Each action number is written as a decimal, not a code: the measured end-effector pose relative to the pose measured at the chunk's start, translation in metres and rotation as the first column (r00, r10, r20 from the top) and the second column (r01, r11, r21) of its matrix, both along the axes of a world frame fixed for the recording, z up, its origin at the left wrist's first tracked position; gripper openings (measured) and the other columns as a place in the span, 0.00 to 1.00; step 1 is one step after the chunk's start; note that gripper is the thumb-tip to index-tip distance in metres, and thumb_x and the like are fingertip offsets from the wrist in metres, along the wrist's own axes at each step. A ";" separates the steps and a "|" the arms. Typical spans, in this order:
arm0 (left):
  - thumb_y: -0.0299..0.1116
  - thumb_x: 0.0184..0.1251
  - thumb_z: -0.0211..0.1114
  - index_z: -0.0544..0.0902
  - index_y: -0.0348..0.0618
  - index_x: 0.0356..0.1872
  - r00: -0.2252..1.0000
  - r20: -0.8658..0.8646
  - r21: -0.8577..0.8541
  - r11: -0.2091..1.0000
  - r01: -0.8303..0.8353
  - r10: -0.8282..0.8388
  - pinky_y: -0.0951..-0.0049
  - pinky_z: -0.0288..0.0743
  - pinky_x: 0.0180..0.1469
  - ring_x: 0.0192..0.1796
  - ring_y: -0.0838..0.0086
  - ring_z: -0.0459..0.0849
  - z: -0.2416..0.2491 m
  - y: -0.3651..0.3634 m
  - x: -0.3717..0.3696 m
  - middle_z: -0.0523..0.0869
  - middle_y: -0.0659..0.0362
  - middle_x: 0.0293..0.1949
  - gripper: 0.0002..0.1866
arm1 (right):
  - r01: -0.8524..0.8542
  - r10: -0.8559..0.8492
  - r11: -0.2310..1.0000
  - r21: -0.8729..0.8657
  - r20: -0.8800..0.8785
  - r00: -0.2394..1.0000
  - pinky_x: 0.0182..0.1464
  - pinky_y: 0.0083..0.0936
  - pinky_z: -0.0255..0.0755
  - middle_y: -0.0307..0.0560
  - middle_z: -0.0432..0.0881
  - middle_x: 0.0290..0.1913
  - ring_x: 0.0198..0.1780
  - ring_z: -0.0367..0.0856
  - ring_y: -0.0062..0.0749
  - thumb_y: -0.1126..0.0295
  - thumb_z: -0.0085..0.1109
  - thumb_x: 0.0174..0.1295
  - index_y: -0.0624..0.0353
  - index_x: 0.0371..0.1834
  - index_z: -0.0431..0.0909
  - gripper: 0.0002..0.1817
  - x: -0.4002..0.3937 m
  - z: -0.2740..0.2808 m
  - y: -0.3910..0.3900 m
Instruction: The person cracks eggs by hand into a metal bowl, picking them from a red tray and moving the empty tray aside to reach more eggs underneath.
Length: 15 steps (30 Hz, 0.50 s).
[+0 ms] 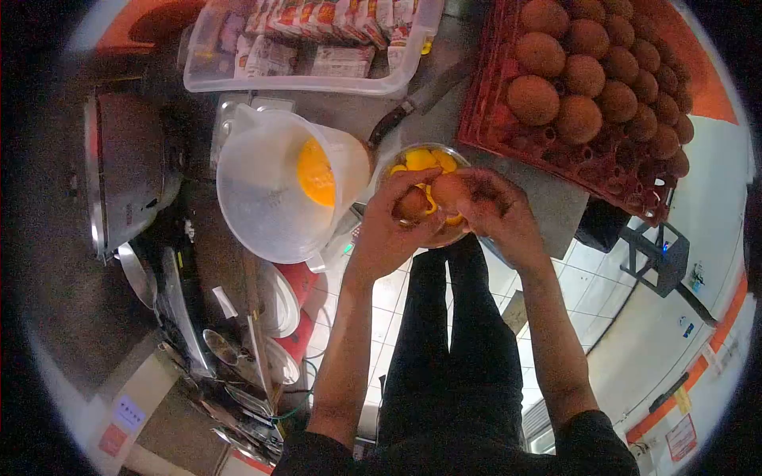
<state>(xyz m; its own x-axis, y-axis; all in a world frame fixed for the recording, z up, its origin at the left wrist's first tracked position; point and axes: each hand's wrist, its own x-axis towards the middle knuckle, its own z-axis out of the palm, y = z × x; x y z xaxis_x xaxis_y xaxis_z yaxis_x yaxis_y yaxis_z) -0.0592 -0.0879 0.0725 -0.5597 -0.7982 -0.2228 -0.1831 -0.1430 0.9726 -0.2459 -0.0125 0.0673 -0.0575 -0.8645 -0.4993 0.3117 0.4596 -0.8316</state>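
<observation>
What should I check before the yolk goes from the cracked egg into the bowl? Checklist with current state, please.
1. Egg over the metal bowl: ok, held above it.
2. Both hands on the shell: ok, left hand and right hand each grip a half.
3. Bowl has room: cannot tell, hands cover most of it; yolks are already inside.
4. Plastic jug beside the bowl upright: ok.
5. Knife clear of hands: ok, lies behind the bowl.
6. Shell bits in the bowl: cannot tell.
</observation>
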 end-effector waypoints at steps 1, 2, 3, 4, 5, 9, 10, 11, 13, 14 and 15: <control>0.28 0.57 0.73 0.80 0.38 0.56 0.999 0.043 0.004 1.000 0.015 -0.015 0.71 0.75 0.60 0.56 0.71 0.81 0.002 -0.001 0.001 0.82 0.53 0.53 0.24 | 0.024 -0.026 0.998 -0.050 -0.050 0.998 0.54 0.26 0.78 0.45 0.82 0.52 0.52 0.81 0.29 0.64 0.72 0.58 0.60 0.58 0.78 0.25 0.002 -0.002 0.000; 0.31 0.58 0.75 0.80 0.38 0.55 0.996 0.086 0.010 1.000 0.029 -0.030 0.69 0.76 0.60 0.56 0.71 0.82 0.005 -0.003 0.001 0.83 0.53 0.53 0.24 | 0.025 -0.028 0.999 -0.047 -0.051 0.998 0.54 0.26 0.78 0.45 0.82 0.52 0.52 0.81 0.29 0.64 0.72 0.58 0.60 0.58 0.78 0.25 0.002 -0.001 0.000; 0.31 0.58 0.75 0.80 0.38 0.55 0.996 0.086 0.014 0.999 0.030 -0.032 0.69 0.76 0.60 0.56 0.71 0.82 0.010 -0.004 0.002 0.83 0.53 0.53 0.24 | -0.006 0.004 0.999 -0.038 -0.058 0.998 0.55 0.27 0.77 0.46 0.82 0.52 0.52 0.81 0.30 0.64 0.73 0.58 0.60 0.57 0.78 0.25 0.001 0.001 -0.001; 0.30 0.57 0.75 0.81 0.37 0.55 0.991 0.127 0.009 0.999 0.047 -0.047 0.70 0.77 0.59 0.53 0.71 0.83 0.017 -0.005 0.002 0.85 0.53 0.50 0.24 | -0.038 0.036 0.999 -0.029 -0.065 0.997 0.57 0.27 0.76 0.46 0.82 0.52 0.52 0.81 0.30 0.64 0.73 0.57 0.60 0.56 0.79 0.25 0.001 0.002 -0.001; 0.30 0.56 0.75 0.81 0.37 0.54 0.984 0.167 0.004 0.998 0.063 -0.063 0.70 0.79 0.57 0.51 0.71 0.84 0.020 -0.006 0.001 0.86 0.53 0.47 0.23 | -0.038 0.036 0.999 -0.025 -0.065 0.997 0.57 0.27 0.76 0.46 0.82 0.52 0.52 0.81 0.30 0.64 0.73 0.57 0.60 0.56 0.79 0.25 0.002 0.004 -0.002; 0.28 0.55 0.74 0.83 0.36 0.52 0.974 0.221 -0.063 0.996 0.067 -0.051 0.70 0.81 0.53 0.47 0.71 0.86 0.004 -0.004 0.005 0.88 0.53 0.44 0.22 | -0.178 0.135 0.979 -0.097 -0.344 0.929 0.58 0.30 0.76 0.50 0.82 0.54 0.54 0.82 0.33 0.64 0.73 0.55 0.61 0.56 0.79 0.26 0.003 0.005 -0.006; 0.28 0.54 0.73 0.83 0.36 0.51 0.974 0.222 -0.087 0.994 0.062 -0.042 0.70 0.81 0.52 0.46 0.70 0.87 -0.003 -0.003 0.006 0.88 0.52 0.43 0.21 | -0.226 0.166 0.970 -0.088 -0.439 0.883 0.59 0.32 0.76 0.52 0.82 0.54 0.54 0.83 0.37 0.64 0.73 0.55 0.62 0.56 0.79 0.26 0.004 0.004 -0.006; 0.28 0.54 0.73 0.83 0.36 0.50 0.974 0.223 -0.113 0.992 0.058 -0.031 0.70 0.82 0.50 0.45 0.70 0.87 -0.009 -0.002 0.007 0.89 0.51 0.41 0.21 | -0.226 0.167 0.970 -0.086 -0.439 0.883 0.59 0.32 0.76 0.52 0.82 0.54 0.54 0.83 0.37 0.64 0.73 0.55 0.62 0.56 0.79 0.26 0.005 0.002 -0.006; 0.31 0.54 0.73 0.84 0.36 0.50 0.956 0.292 -0.173 0.980 0.095 -0.041 0.69 0.82 0.48 0.43 0.68 0.88 -0.018 -0.002 0.006 0.89 0.50 0.39 0.21 | -0.337 0.202 0.938 -0.077 -0.668 0.716 0.60 0.38 0.74 0.56 0.80 0.54 0.55 0.82 0.47 0.64 0.71 0.54 0.62 0.55 0.79 0.26 0.011 -0.009 -0.002; 0.34 0.54 0.73 0.84 0.37 0.49 0.932 0.360 -0.232 0.963 0.136 -0.045 0.68 0.83 0.46 0.40 0.66 0.89 -0.021 -0.001 0.006 0.89 0.49 0.37 0.21 | -0.337 0.204 0.939 -0.074 -0.668 0.716 0.60 0.38 0.74 0.56 0.80 0.54 0.55 0.82 0.47 0.64 0.71 0.54 0.62 0.55 0.79 0.26 0.015 -0.015 0.000; 0.34 0.54 0.73 0.84 0.37 0.49 0.932 0.359 -0.230 0.964 0.136 -0.046 0.68 0.83 0.46 0.40 0.66 0.89 -0.024 0.000 0.006 0.89 0.49 0.37 0.21 | -0.344 0.166 0.934 -0.101 -0.728 0.665 0.59 0.36 0.75 0.55 0.81 0.53 0.53 0.82 0.47 0.65 0.71 0.55 0.63 0.56 0.78 0.25 0.020 -0.022 0.003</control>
<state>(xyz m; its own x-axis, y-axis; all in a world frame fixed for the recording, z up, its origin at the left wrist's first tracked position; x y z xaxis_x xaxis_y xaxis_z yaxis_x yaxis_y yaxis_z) -0.0528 -0.0878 0.0480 -0.5555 -0.8022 -0.2189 -0.5167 0.1267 0.8467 -0.2263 -0.0093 0.0454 -0.0721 -0.9751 -0.2095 -0.5021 0.2170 -0.8371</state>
